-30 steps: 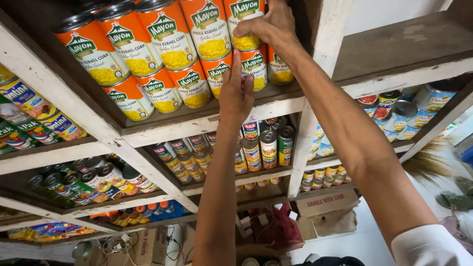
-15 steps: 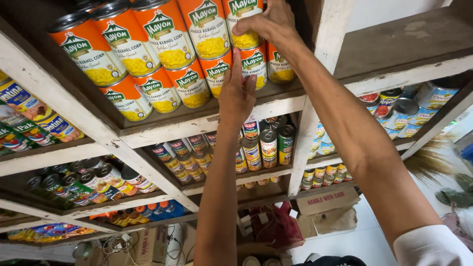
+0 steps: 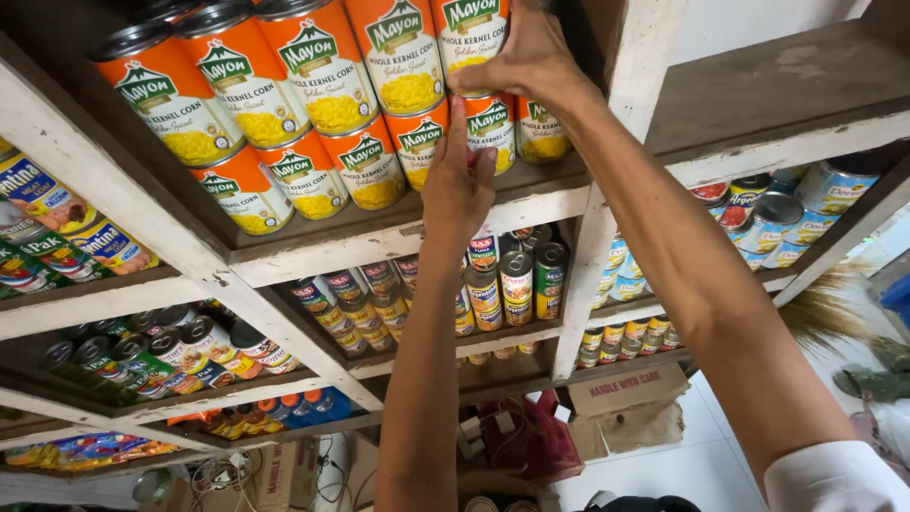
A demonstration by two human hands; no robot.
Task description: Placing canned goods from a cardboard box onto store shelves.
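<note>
Orange corn cans with green and yellow labels stand stacked in two rows on the top wooden shelf (image 3: 398, 232). My right hand (image 3: 526, 57) grips the rightmost upper corn can (image 3: 469, 28) from its right side. Beneath it, my left hand (image 3: 458, 180) presses flat, fingers upward, against a lower corn can (image 3: 493, 128) in the bottom row. Both arms reach up from the lower part of the head view. Part of the lower can is hidden behind my left fingers.
White-painted shelf uprights (image 3: 621, 104) divide the compartments. Smaller tins (image 3: 517, 280) fill the shelf below, more cans (image 3: 758, 213) sit at the right and colourful cans (image 3: 57, 223) at the left. Cardboard boxes (image 3: 626, 389) and a red bag (image 3: 531, 441) lie on the floor.
My left hand has slid slightly up against the lower can. My right hand stays on the upper can. The view has barely shifted.
</note>
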